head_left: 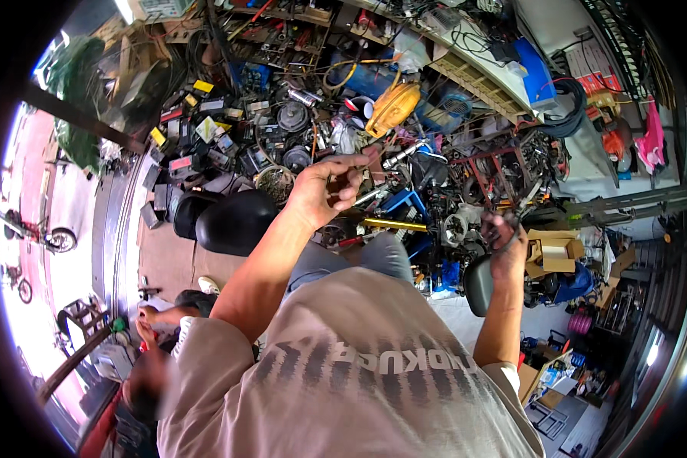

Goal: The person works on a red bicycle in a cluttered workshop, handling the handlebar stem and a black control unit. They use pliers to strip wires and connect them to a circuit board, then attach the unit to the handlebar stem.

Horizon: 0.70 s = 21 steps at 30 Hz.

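My left hand (327, 189) is raised over the parts in front of me, its index finger stretched out and the other fingers loosely bent. Nothing shows in it. Below and left of it is a rounded black motorcycle seat (237, 221). To its right lie a gold tube (395, 224) and a blue metal bracket (404, 202). My right hand (505, 243) is held out at the right, fingers curled around something dark and thin that I cannot make out. Just below it is a smooth black rounded part (478, 285). A rusty red metal frame (496, 177) lies beyond it.
Parts and small boxes pile up ahead, with a yellow motor-like housing (393, 109) among them. An open cardboard box (555, 253) stands right. Another person's hand (146, 314) shows at lower left. Motorcycles (59, 240) stand outside. A white shelf top (473, 53) runs along the back.
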Each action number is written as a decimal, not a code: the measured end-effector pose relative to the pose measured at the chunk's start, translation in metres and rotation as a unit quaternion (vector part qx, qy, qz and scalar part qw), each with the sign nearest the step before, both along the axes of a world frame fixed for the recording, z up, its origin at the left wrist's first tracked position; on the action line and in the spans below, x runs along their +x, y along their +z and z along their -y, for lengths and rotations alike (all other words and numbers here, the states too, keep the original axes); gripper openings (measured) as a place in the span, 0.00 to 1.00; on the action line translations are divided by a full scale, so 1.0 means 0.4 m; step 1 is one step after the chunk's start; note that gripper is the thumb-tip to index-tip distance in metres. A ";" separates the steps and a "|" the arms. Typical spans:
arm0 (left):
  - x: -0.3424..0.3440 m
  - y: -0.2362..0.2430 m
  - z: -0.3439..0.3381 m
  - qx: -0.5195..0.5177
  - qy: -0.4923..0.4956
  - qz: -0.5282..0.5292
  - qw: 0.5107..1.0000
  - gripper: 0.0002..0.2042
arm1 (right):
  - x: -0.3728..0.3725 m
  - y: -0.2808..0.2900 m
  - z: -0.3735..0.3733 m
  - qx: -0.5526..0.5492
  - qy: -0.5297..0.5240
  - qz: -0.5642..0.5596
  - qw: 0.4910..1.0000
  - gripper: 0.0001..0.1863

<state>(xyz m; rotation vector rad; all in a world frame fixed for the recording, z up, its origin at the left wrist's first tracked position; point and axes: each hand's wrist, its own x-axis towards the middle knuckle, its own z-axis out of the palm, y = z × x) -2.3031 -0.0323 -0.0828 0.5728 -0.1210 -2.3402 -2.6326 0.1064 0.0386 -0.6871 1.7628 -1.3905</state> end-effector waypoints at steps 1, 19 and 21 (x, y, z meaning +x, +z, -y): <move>-0.002 0.004 0.011 0.005 -0.004 0.005 1.000 0.20 | -0.038 0.013 -0.023 -0.003 -0.031 0.019 0.999 0.09; -0.110 -0.126 0.142 0.099 -0.049 0.037 0.993 0.09 | -0.230 -0.126 -0.002 -0.058 -0.166 0.130 0.976 0.13; -0.128 -0.115 0.172 0.107 -0.048 0.123 0.985 0.09 | -0.223 -0.117 0.035 -0.044 -0.176 0.134 0.974 0.13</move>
